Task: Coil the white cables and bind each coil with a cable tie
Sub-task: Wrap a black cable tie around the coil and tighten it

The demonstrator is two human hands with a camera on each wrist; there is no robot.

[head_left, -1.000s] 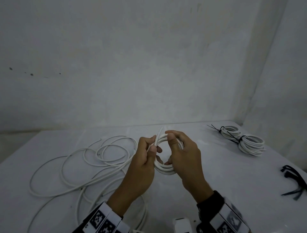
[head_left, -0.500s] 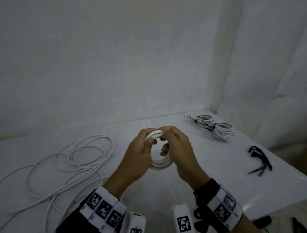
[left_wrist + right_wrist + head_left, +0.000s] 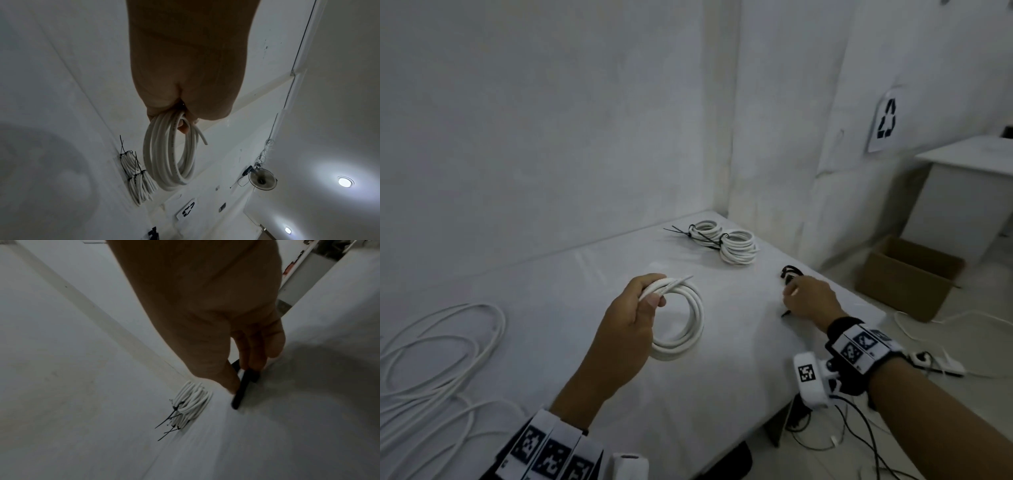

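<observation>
on the white table [image 3: 571, 308], my left hand [image 3: 626, 315] grips the freshly wound white cable coil [image 3: 681, 318] so it can't spring apart; my right hand [image 3: 808, 301] pinches the black cable ties [image 3: 241, 386] beside it.

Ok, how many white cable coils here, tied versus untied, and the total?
Tied coils: 2 (far tied coil, near tied coil)
Untied coil, gripped by the left hand: 1
Black cable ties under the right hand: count unclear
Total coils: 3
</observation>
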